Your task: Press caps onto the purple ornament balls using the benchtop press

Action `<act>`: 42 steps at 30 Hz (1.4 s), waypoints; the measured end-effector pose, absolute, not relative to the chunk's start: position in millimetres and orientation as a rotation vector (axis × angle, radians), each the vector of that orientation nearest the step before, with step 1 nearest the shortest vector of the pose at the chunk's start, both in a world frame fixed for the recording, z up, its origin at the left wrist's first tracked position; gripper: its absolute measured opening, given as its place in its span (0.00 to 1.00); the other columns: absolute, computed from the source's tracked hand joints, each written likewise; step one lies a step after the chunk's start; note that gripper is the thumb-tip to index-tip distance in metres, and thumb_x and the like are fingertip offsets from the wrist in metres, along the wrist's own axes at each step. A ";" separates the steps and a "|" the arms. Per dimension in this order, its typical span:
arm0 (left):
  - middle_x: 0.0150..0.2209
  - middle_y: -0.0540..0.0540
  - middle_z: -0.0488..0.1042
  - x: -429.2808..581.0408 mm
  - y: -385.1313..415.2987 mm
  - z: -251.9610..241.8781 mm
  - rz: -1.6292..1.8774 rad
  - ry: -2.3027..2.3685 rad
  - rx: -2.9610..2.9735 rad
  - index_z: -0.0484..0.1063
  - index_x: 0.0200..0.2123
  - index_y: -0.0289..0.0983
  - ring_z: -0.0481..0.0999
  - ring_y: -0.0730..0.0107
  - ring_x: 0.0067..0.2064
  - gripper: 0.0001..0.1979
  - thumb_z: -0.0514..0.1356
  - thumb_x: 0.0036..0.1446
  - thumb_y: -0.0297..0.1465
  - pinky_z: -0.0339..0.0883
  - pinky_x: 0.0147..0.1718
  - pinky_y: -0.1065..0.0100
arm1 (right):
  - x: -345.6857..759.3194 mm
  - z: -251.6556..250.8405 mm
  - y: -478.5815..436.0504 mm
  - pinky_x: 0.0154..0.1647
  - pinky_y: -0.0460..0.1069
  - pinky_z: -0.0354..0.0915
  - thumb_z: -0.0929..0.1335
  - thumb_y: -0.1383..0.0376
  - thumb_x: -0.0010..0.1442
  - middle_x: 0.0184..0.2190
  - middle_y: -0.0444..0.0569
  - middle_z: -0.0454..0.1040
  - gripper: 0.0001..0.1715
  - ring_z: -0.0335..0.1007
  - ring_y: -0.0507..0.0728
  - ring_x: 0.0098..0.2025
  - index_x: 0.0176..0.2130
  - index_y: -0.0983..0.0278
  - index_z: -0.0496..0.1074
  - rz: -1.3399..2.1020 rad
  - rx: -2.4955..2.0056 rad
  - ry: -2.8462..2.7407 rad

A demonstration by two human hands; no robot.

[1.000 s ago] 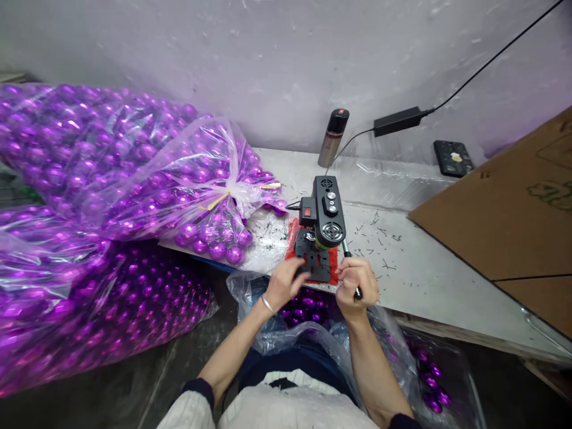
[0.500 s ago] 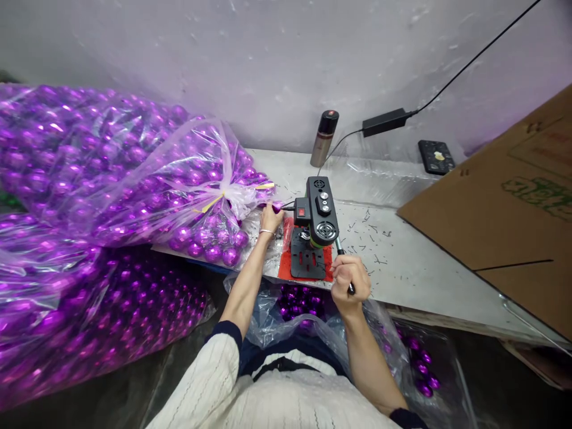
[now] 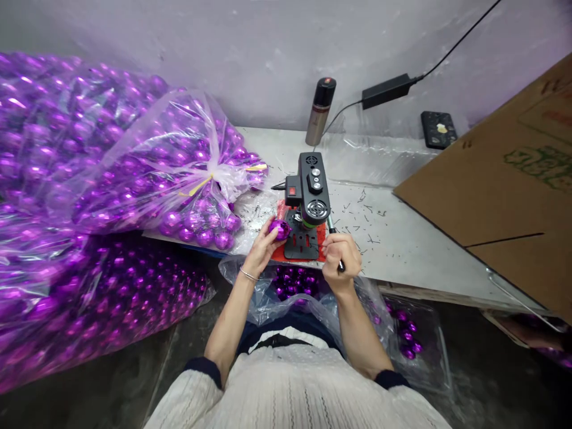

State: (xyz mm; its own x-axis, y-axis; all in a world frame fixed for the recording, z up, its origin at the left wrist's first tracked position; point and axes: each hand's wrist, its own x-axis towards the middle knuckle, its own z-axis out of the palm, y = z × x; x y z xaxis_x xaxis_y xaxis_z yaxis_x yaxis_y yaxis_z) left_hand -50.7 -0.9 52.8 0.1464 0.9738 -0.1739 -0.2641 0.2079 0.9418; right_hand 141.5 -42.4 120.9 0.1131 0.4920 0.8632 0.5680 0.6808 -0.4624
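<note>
Left hand (image 3: 263, 249): fingers and thumb closed about one shiny purple faceted ball (image 3: 280, 229), held at the left edge of a flat black slotted base plate (image 3: 300, 250). Ball round, no long axis; left hand the nearer, right hand well apart across the plate.

Right hand (image 3: 343, 257): fist wrapped on a metal lever with a black grip (image 3: 342, 266), at the right of a black upright press-like device (image 3: 314, 185) with a red switch. Lever's long axis runs from the device toward the person, leaning slightly right.

Under the plate: a bright red mat (image 3: 277, 254), on a pale grey counter (image 3: 388, 250) strewn with small dark slivers.

Containers:
- Large clear plastic bag, gathered and tied (image 3: 134, 149), left: full of purple balls.
- Second filled bag (image 3: 134, 304), below it: purple balls, densely packed.
- Loose clear plastic bag (image 3: 268, 310), at the counter's near edge: purple balls inside, count not legible.
- Clear bag, lower right (image 3: 435, 372): several purple balls.
- Brown cardboard box (image 3: 491, 196), right: green print; contents not visible.
</note>
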 end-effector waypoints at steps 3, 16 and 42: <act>0.60 0.38 0.75 -31.1 -7.8 36.9 1.079 1.153 1.132 0.65 0.64 0.40 0.78 0.57 0.58 0.32 0.64 0.61 0.47 0.75 0.55 0.56 | 141.6 125.0 -42.3 0.28 0.49 0.64 0.62 0.72 0.65 0.26 0.44 0.72 0.13 0.69 0.53 0.28 0.30 0.60 0.66 -0.085 -0.915 -1.542; 0.54 0.38 0.76 -8.9 1.8 30.6 1.099 1.381 2.002 0.71 0.58 0.39 0.75 0.52 0.58 0.28 0.68 0.58 0.44 0.70 0.59 0.51 | 144.4 127.4 -45.2 0.27 0.47 0.64 0.61 0.72 0.67 0.28 0.45 0.72 0.13 0.69 0.51 0.28 0.31 0.60 0.64 -0.103 -0.926 -1.599; 0.53 0.36 0.78 6.2 -0.9 0.3 1.260 1.343 1.977 0.68 0.61 0.37 0.78 0.50 0.55 0.35 0.69 0.56 0.48 0.69 0.59 0.47 | 146.4 81.3 -49.0 0.29 0.49 0.68 0.61 0.64 0.70 0.31 0.45 0.72 0.13 0.70 0.51 0.29 0.33 0.60 0.67 -0.046 -0.917 -1.524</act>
State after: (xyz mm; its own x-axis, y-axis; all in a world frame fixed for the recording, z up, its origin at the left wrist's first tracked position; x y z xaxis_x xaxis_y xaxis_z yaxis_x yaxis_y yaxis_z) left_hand 6.2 -0.9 0.3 0.1153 0.8914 0.4383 0.4942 -0.4342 0.7531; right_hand 146.4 -49.0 81.3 0.1135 0.5071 0.8544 0.5582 0.6789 -0.4771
